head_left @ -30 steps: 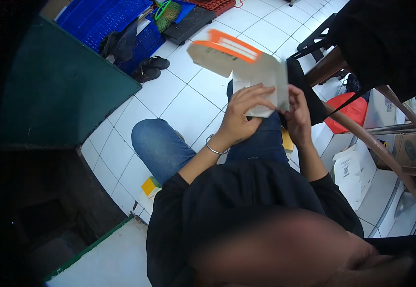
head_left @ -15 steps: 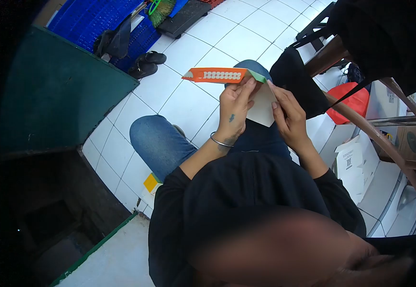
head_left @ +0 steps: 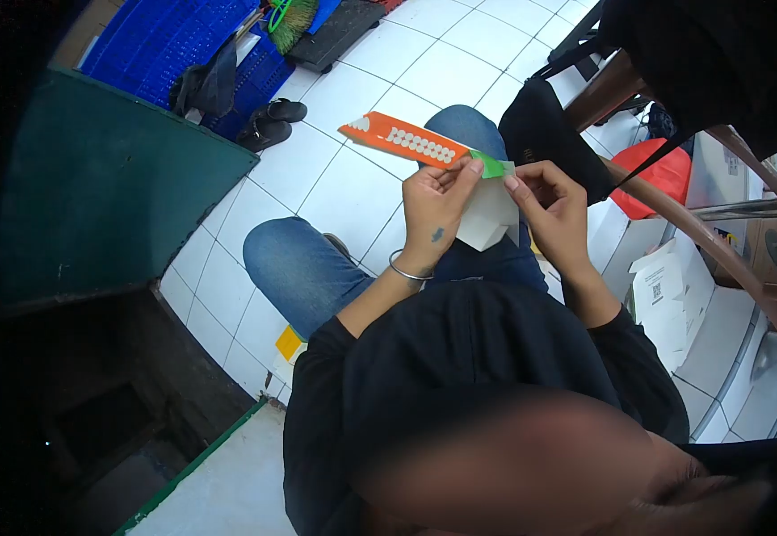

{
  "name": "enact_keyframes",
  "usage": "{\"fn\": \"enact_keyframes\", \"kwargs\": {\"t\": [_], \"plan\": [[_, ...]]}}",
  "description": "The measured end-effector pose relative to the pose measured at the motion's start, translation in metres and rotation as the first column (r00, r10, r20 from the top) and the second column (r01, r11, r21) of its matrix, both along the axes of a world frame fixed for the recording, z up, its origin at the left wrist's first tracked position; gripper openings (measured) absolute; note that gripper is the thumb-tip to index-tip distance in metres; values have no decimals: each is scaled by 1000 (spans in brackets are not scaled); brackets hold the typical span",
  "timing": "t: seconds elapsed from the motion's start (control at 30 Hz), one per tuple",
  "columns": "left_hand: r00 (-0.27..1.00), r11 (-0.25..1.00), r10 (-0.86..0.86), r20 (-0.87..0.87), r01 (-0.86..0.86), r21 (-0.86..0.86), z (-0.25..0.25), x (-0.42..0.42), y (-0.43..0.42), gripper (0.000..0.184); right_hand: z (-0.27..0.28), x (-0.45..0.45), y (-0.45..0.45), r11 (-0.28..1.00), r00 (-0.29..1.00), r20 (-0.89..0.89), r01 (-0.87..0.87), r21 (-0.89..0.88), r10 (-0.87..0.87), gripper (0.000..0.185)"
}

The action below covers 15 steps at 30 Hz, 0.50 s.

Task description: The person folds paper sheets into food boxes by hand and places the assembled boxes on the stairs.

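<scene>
A folded carton (head_left: 487, 214) with a white-grey body, a green part and a long orange flap with rows of pale dots is held above my lap. The flap points to the upper left. My left hand (head_left: 436, 210), with a bangle at the wrist, pinches the carton where orange meets green. On the other side, my right hand (head_left: 554, 207) grips the carton's right edge between thumb and curled fingers. The carton's lower part hangs between both hands, over my jeans.
A black bag (head_left: 545, 143) hangs beside a brown chair frame (head_left: 719, 246) at the right. Beyond it are a red bag (head_left: 656, 179) and a white opened carton (head_left: 661, 299). Blue crates (head_left: 160, 49), black shoes (head_left: 272, 123) and a green cabinet (head_left: 120, 192) are at the left.
The carton has turned from its open, white inner side to show the orange flap and green part. Both hands have shifted to pinch it near its upper edge.
</scene>
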<state>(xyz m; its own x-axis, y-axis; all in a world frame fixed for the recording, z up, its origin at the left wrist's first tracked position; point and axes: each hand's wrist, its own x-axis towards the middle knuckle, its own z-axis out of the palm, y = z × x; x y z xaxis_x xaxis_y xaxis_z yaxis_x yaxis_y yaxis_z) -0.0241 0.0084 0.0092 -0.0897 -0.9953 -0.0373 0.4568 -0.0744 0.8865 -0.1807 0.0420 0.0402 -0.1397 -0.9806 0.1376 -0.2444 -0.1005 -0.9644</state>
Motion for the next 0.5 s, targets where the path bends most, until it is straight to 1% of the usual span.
{"fn": "enact_keyframes", "kwargs": {"t": [0.03, 0.07, 0.1, 0.13, 0.17, 0.23, 0.27, 0.3, 0.33, 0.37, 0.47, 0.5], "plan": [[999, 998, 25, 32, -23, -51, -3, 0, 2, 18, -3, -4, -1, 998, 994, 96, -49, 51, 44, 15], [997, 994, 52, 63, -46, -104, -5, 0, 4, 17, -3, -7, -1, 996, 988, 155, -40, 82, 27, 14], [999, 997, 36, 35, -34, -63, -7, 1, 5, 17, -2, -10, -1, 993, 977, 213, -34, 114, 9, 14], [998, 995, 36, 52, -31, -96, -7, 3, 5, 18, -2, -11, -1, 989, 963, 269, -30, 147, -11, 14], [997, 991, 36, 66, -28, -128, -7, 5, 6, 18, -3, -11, -3, 996, 947, 321, -3, 85, -25, 13], [992, 982, 40, 124, -16, -186, -6, 6, 8, 22, 2, -14, -4, 996, 952, 306, -13, 84, -14, 13], [969, 978, 33, 244, 19, -208, -3, 7, 11, 22, 4, -15, -4, 996, 954, 299, -17, 82, -9, 14], [932, 973, 29, 361, 57, -226, 2, 9, 14, 23, 5, -13, -3, 994, 945, 327, -35, 102, -1, 15], [881, 966, 29, 472, 97, -240, 4, 10, 15, 24, 4, -12, -3, 994, 956, 294, -45, 104, 13, 16], [927, 966, 15, 376, 83, -244, -1, 6, 15, 25, 4, -12, -2, 993, 966, 259, -56, 106, 27, 16], [952, 976, -26, 305, 90, -198, -5, 1, 18, 27, 0, -12, -3, 992, 979, 202, -60, 107, 38, 18], [943, 972, -10, 333, 87, -217, -9, 1, 19, 29, 0, -13, -3, 991, 983, 180, -66, 118, 44, 18]]}}
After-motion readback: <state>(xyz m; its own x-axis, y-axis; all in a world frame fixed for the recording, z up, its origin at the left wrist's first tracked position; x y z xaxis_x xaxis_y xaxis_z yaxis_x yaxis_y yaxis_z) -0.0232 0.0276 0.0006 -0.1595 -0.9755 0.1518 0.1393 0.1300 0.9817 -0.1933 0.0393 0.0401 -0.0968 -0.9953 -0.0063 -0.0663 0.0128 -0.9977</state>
